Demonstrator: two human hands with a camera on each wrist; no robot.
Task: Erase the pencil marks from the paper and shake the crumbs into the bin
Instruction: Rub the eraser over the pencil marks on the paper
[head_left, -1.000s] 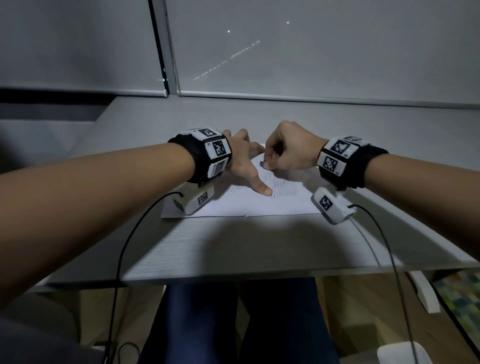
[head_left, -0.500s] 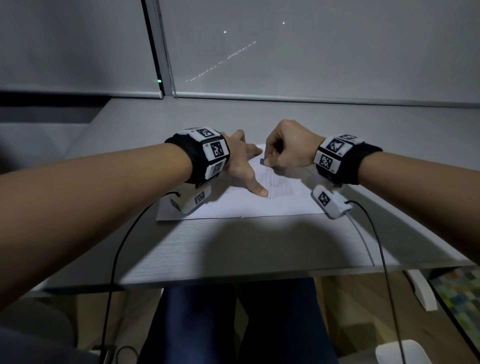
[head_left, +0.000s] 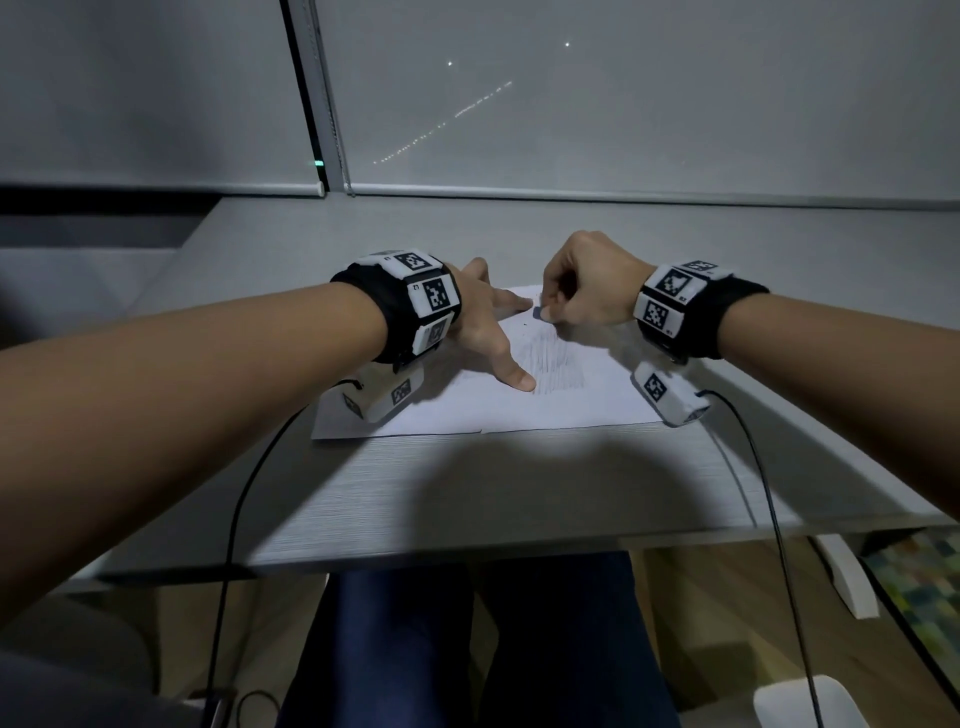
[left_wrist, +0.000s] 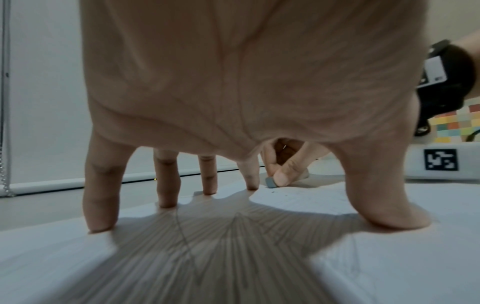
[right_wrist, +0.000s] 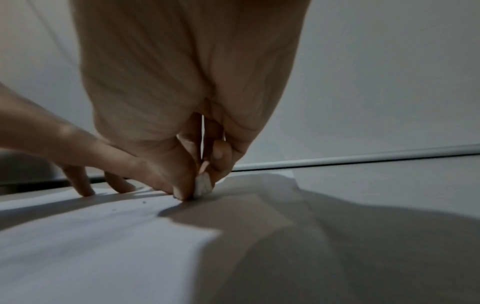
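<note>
The left hand (head_left: 480, 325) is spread flat-fingered on the paper (head_left: 519, 410), fingers straight and splayed, tips and thumb pressed down, the palm arched clear of the sheet. The thumb (head_left: 514, 376) points toward 5 o'clock and the index finger toward 2 o'clock. The right hand (head_left: 589, 288) is curled into a loose fist at the sheet's far edge, and a small eraser (head_left: 540, 313) is pinched between its thumb and fingertips, its lower end set on the paper. From the left wrist view the eraser (left_wrist: 271, 182) is seen as a short grey block just beside the left index fingertip; its long axis cannot be told.

The paper lies flat on the desk (head_left: 519, 493), its long side running 9 to 3 o'clock. Pencil marks (head_left: 553, 364) run as strokes from 12 to 6 o'clock between the two hands, beside the left thumb. A few dark crumbs (right_wrist: 144, 202) lie on the sheet near the eraser. A white bin (head_left: 810, 701) is partly seen on the floor at 5 o'clock; its contents are not visible.
</note>
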